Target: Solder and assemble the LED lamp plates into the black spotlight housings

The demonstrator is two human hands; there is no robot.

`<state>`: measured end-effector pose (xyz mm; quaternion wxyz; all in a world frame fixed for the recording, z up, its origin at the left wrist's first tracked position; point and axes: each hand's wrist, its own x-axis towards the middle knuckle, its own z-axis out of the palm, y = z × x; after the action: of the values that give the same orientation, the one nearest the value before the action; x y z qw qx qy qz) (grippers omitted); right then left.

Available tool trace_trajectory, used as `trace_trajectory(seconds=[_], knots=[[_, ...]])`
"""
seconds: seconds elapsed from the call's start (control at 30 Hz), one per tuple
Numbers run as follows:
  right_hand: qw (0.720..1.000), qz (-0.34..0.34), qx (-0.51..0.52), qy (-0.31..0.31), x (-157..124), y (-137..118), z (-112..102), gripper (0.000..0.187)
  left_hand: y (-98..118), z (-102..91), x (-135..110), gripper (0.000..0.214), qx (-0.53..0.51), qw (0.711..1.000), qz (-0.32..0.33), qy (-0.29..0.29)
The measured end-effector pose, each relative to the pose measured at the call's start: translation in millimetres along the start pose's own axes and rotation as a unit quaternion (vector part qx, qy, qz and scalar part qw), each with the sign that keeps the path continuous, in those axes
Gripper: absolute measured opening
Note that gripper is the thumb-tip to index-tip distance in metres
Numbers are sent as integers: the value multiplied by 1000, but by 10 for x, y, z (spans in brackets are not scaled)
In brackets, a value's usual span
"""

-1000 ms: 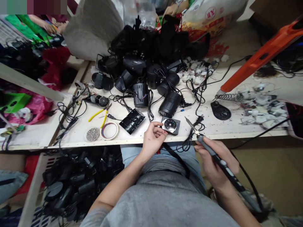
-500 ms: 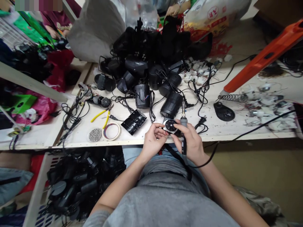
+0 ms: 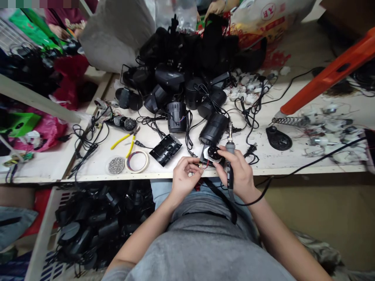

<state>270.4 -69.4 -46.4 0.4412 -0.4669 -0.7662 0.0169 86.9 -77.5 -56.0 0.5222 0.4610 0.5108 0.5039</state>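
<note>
My right hand (image 3: pixel 238 175) is closed around a grey soldering iron (image 3: pixel 230 150), tip pointing up and away, and its fingertips also pinch the edge of a small round black-and-white board (image 3: pixel 213 154) tilted up off the table's front edge. My left hand (image 3: pixel 184 177) is pinched on thin red and dark wires (image 3: pixel 202 166) that run to that board. Both hands sit just above the table edge, close together.
Behind the hands lies a heap of black camera housings (image 3: pixel 187 82) with cables. Yellow pliers (image 3: pixel 124 140), a tape roll (image 3: pixel 136 161) and a dish of screws (image 3: pixel 116 165) lie left. A soldering stand (image 3: pixel 278 136) and an orange tool (image 3: pixel 328 76) are right. Another person's hands (image 3: pixel 215 7) work beyond.
My right hand swung the soldering iron in from the right to upright beside the board. The board is now lifted and tilted, and my left hand has shifted to pinching its wires.
</note>
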Motion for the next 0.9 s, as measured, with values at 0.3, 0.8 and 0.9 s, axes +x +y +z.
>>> trace_trajectory(seconds=[0.3, 0.8, 0.9], knots=[[1000, 3, 6, 3, 16, 8, -3, 45, 50, 70, -55, 7, 187, 953, 237, -7], [1000, 7, 10, 12, 44, 11, -19, 45, -49, 135, -31, 13, 356, 861, 363, -8], [1000, 2, 14, 15, 46, 17, -13, 45, -51, 126, -44, 14, 348, 864, 363, -14]])
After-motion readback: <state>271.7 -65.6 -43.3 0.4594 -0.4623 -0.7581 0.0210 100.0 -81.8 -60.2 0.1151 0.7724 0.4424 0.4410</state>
